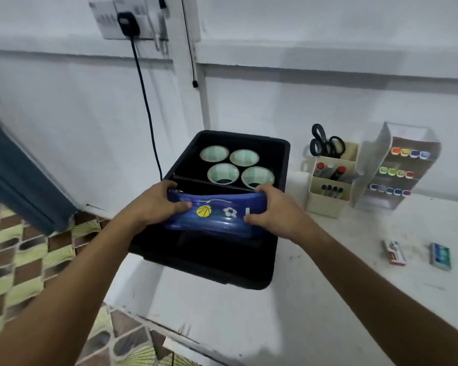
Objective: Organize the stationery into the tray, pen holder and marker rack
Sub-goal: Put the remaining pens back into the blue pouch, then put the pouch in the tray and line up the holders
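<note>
A blue pencil pouch (217,213) printed with a basketball and a football is held over the black tray (278,249), at its middle part. My left hand (159,204) grips the pouch's left end and my right hand (273,212) grips its right end. Several tape rolls (237,166) sit in the tray's far compartment. A cream pen holder (328,196) with scissors (325,143) and pens stands right of the tray. Beside it is a clear marker rack (397,170) with rows of coloured markers.
Two small boxes lie on the white counter at the right: a red and white one (394,252) and a teal one (440,256). A black cable (146,107) hangs from a wall socket behind the tray. The counter's left edge drops to a patterned floor.
</note>
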A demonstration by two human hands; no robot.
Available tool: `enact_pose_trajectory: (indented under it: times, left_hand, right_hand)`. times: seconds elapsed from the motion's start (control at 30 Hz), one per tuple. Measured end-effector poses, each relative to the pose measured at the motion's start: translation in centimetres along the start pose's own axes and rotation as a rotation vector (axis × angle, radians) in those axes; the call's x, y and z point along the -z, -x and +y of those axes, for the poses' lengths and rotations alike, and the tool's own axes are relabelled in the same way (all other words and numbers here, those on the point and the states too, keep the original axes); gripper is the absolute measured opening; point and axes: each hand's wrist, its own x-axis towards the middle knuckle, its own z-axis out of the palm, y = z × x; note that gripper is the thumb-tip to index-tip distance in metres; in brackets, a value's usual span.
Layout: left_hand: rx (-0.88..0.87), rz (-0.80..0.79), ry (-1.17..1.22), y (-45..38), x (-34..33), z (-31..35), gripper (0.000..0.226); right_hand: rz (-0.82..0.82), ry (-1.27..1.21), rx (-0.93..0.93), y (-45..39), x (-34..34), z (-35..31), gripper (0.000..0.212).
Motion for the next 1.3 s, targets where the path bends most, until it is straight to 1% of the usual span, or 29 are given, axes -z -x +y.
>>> enact_pose_trajectory:
  times: [0.1, 0.27, 0.33, 0.4, 0.5, 0.57, 0.6, 0.67, 0.7, 0.73, 0.77, 0.83, 0.9, 0.97, 1.03, 1.1, 1.2, 1.3]
  left_hand:
    - [-0.057, -0.078, -0.007, -0.3, -0.2, -0.9, 0.08]
    - [-0.124, -0.259, -0.137, -1.1, -0.5, -1.8, 0.087]
    - [-0.128, -0.324, -0.188, -1.5, -0.7, -2.1, 0.089]
    - [-0.142, -0.35, -0.279, -1.7, -0.9, -2.3, 0.091]
    - [-0.2, -0.317, -0.479, -1.8, -1.4, -2.1, 0.089]
    - [-0.237, -0.272, -0.592, -1.4, -1.6, -1.5, 0.08]
    - [-0.258, -0.234, -0.658, -1.1, -1.6, -1.2, 0.073]
    - [-0.294, -0.107, -0.804, -0.6, -1.5, -0.6, 0.055]
    - [-0.312, -0.052, -0.85, -0.5, -1.4, -0.4, 0.048]
    - [-0.336, -0.031, -0.856, -0.6, -1.3, -0.3, 0.045]
    - [-0.366, -0.059, -0.822, -0.9, -1.3, -0.4, 0.045]
    - [-0.402, -0.22, -0.691, -1.6, -1.5, -0.7, 0.05]
    - [-0.413, -0.331, -0.659, -2.0, -1.8, -1.1, 0.056]
    - [-0.406, -0.355, -0.664, -2.2, -1.8, -1.4, 0.057]
    - [-0.413, -0.348, -0.669, -2.1, -1.7, -1.1, 0.055]
    - [-0.45, -0.281, -0.636, -1.6, -1.5, 0.5, 0.052]
    - [-0.571, -0.189, -0.529, -0.6, -1.6, 4.9, 0.051]
    - [-0.695, -0.154, -0.483, 0.4, -3.4, 10.7, 0.044]
  right_hand:
    - [-0.052, 0.184, 0.03, -0.4, -1.0, -0.4, 0.072]
    - [-0.237, 0.474, -0.006, -1.3, -2.8, -1.1, 0.07]
    - [-0.286, 0.551, -0.004, -1.7, -3.4, -1.1, 0.066]
    - [-0.324, 0.587, -0.001, -2.1, -4.0, -1.1, 0.056]
    - [-0.334, 0.669, 0.004, -2.4, -5.0, -0.9, 0.049]
    - [-0.252, 0.766, 0.048, -2.2, -5.9, -0.9, 0.046]
    - [-0.185, 0.831, 0.084, -2.1, -6.5, -0.8, 0.042]
    - [-0.078, 0.925, 0.171, -2.1, -7.2, -0.6, 0.035]
    - [-0.076, 0.904, 0.201, -2.2, -7.4, -0.6, 0.034]
    - [-0.112, 0.808, 0.206, -2.3, -7.4, -0.7, 0.033]
    - [-0.172, 0.677, 0.195, -2.3, -7.3, -0.9, 0.033]
    - [-0.273, 0.502, 0.173, -2.6, -7.3, -1.3, 0.033]
    - [-0.298, 0.474, 0.153, -2.8, -7.5, -1.1, 0.038]
    - [-0.282, 0.474, 0.148, -2.8, -7.5, -0.9, 0.042]
    - [-0.244, 0.457, 0.17, -2.6, -7.2, -0.7, 0.041]
    - [-0.169, 0.411, 0.223, -2.1, -6.2, -0.6, 0.041]
    - [0.015, 0.301, 0.295, -0.7, -3.0, -0.2, 0.042]
    - [0.167, 0.25, 0.278, 1.4, 2.0, 1.7, 0.037]
